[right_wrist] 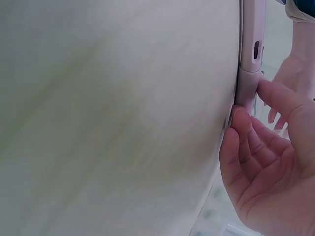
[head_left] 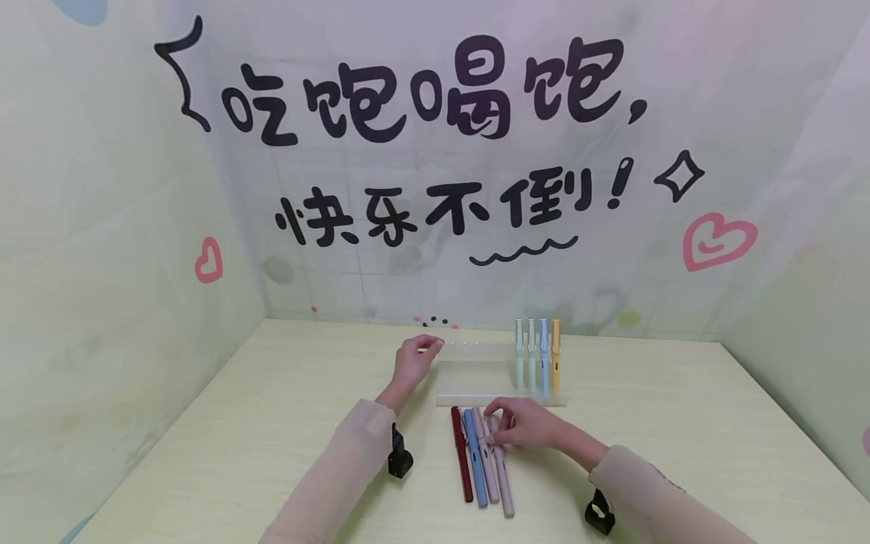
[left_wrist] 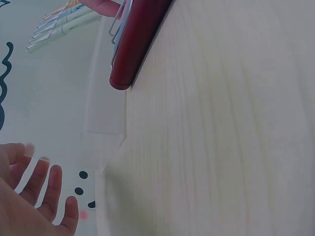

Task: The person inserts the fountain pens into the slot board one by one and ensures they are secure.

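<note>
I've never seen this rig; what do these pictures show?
There is no robot, only a person's bare left hand and right hand. The wide picture comes from a head-worn camera; the others from one camera on each wrist. On the table lie a dark red pen, a blue pen and two pinkish pens. Beyond them, a clear rack holds two pale green pens, a blue one and an orange one. The right hand pinches the rightmost pinkish pen; the left hand is at the rack's far left corner, contact unclear.
</note>
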`<state>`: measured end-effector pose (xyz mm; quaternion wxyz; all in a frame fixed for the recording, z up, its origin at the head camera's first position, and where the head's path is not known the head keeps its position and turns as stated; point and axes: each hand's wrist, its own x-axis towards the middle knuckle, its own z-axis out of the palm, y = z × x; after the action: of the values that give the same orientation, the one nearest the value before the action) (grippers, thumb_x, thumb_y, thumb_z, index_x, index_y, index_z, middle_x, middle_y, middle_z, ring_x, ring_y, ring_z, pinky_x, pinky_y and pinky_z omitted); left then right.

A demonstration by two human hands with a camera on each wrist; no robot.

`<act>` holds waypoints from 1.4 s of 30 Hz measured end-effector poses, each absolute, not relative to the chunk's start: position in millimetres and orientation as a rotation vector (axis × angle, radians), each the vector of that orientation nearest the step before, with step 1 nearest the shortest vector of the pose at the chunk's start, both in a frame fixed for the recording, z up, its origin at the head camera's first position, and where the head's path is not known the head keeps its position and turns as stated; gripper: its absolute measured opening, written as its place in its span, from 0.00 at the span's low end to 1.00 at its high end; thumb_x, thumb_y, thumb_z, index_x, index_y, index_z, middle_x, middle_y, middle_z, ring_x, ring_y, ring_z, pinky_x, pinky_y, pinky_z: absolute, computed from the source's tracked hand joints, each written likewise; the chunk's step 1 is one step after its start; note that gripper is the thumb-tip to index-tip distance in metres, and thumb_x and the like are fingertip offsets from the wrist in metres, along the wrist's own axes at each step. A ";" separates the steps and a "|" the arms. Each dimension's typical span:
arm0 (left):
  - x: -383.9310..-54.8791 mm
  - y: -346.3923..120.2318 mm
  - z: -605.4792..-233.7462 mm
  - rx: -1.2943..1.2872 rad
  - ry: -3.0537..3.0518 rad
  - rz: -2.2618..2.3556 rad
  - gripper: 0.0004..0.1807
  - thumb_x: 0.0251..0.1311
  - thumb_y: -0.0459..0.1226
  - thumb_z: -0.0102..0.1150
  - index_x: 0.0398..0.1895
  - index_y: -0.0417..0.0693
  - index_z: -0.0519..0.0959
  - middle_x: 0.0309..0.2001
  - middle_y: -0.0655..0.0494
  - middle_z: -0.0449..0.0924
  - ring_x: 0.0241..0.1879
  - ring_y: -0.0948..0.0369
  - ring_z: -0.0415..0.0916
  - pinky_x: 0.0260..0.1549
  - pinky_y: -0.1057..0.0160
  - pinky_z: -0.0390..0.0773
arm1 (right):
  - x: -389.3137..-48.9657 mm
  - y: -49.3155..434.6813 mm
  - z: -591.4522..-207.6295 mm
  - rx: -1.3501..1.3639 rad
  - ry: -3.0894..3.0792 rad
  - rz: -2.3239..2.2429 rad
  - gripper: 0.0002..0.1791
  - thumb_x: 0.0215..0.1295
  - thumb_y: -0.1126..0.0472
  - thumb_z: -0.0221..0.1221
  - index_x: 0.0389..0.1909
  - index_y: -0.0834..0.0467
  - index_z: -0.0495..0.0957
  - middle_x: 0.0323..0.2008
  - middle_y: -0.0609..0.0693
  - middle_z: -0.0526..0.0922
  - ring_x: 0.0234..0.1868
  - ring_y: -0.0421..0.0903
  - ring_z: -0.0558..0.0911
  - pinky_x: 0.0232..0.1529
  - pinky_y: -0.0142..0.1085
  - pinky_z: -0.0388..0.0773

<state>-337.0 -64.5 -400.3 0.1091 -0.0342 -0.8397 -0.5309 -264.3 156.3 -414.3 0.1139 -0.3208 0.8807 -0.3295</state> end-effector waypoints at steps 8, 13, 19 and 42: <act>-335.9 -64.3 -399.6 -0.094 -2.475 -1.559 0.11 0.59 0.38 0.53 0.38 0.41 0.79 0.36 0.51 0.77 0.38 0.56 0.73 0.34 0.61 0.74 | -265.0 160.1 -411.6 -0.969 2.600 -0.921 0.17 0.53 0.64 0.60 0.44 0.64 0.71 0.20 0.43 0.72 0.19 0.37 0.71 0.21 0.30 0.71; -336.0 -64.3 -399.7 -0.086 -2.474 -1.569 0.10 0.59 0.39 0.53 0.38 0.41 0.79 0.36 0.51 0.77 0.38 0.56 0.73 0.33 0.61 0.74 | -265.4 158.2 -411.6 -0.977 2.607 -0.915 0.15 0.52 0.64 0.60 0.40 0.63 0.71 0.19 0.43 0.71 0.18 0.37 0.70 0.19 0.30 0.69; -337.0 -64.2 -400.6 -0.089 -2.466 -1.570 0.10 0.58 0.38 0.53 0.38 0.41 0.79 0.36 0.51 0.77 0.38 0.56 0.73 0.35 0.61 0.74 | -266.9 154.8 -414.6 -0.958 2.681 -0.844 0.11 0.54 0.61 0.60 0.36 0.60 0.71 0.14 0.41 0.69 0.14 0.35 0.67 0.16 0.29 0.65; -336.7 -64.2 -399.8 -0.096 -2.475 -1.573 0.11 0.59 0.39 0.53 0.38 0.41 0.79 0.37 0.51 0.77 0.39 0.55 0.73 0.37 0.60 0.74 | -269.2 157.1 -420.1 -0.810 2.703 -1.044 0.05 0.56 0.64 0.55 0.33 0.60 0.70 0.17 0.45 0.71 0.14 0.38 0.69 0.13 0.31 0.68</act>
<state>-336.7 -64.2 -399.8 0.1036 -0.0325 -0.8390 -0.5332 -269.2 157.1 -420.1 0.0662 -0.2686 0.8964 -0.3463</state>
